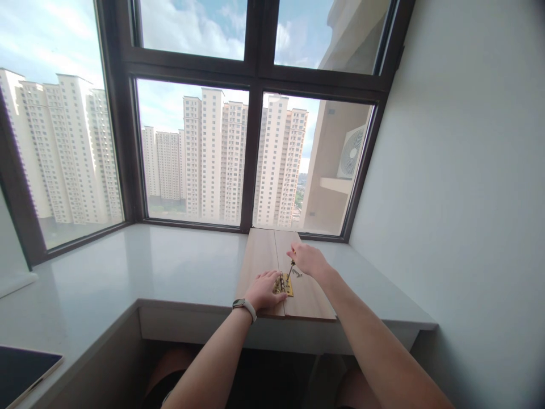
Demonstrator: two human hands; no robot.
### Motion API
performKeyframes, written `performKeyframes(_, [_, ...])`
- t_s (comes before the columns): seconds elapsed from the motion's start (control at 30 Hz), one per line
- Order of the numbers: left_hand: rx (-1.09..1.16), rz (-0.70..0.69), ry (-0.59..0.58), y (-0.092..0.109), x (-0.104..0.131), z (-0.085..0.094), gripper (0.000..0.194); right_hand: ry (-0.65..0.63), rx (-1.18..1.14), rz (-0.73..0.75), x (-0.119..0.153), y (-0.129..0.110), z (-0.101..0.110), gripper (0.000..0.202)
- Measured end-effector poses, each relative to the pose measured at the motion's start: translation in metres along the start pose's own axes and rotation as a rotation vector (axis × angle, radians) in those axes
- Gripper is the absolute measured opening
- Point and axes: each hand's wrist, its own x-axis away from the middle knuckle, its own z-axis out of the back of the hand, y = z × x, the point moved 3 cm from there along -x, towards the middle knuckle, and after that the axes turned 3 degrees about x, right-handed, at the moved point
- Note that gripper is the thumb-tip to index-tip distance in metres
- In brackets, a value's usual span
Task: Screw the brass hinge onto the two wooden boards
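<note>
Two pale wooden boards (260,253) lie side by side on the white sill. Across their seam, near the front, sits a brass-coloured hinge (290,286). My left hand (264,291) rests over the hinge's left part with its fingers spread, pressing on it and the board. Above the hinge's right part, my right hand (307,258) is closed around the handle of a screwdriver (290,269), whose shaft slants down to the plate. Several small screws (297,274) lie on the right board beside the shaft. The screwdriver's tip is too small to make out clearly.
The white sill (187,267) runs below dark-framed windows (252,142) and ends at a front edge near my forearms. A white wall (460,170) stands on the right. A dark flat device (25,372) lies at the lower left.
</note>
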Motion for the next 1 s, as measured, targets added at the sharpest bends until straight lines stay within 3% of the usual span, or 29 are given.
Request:
performKeyframes(0.2, [-0.004,-0.001,-0.003,0.0,0.0,0.0,0.076,-0.038,-0.044,0.012,-0.002,-0.002,-0.004,0.021])
performKeyframes(0.43, [0.005,-0.019,0.013,-0.004,-0.002,-0.003,0.077,0.032,-0.035,0.059,-0.002,-0.002,0.003,0.014])
performKeyframes(0.8, [-0.001,-0.027,0.019,-0.005,-0.003,-0.004,0.078,0.03,0.027,-0.067,-0.002,-0.002,0.004,0.033])
performKeyframes(1.0, [0.006,-0.027,0.021,-0.006,-0.003,-0.005,0.078,-0.005,0.037,-0.048,0.001,-0.009,0.005,0.031])
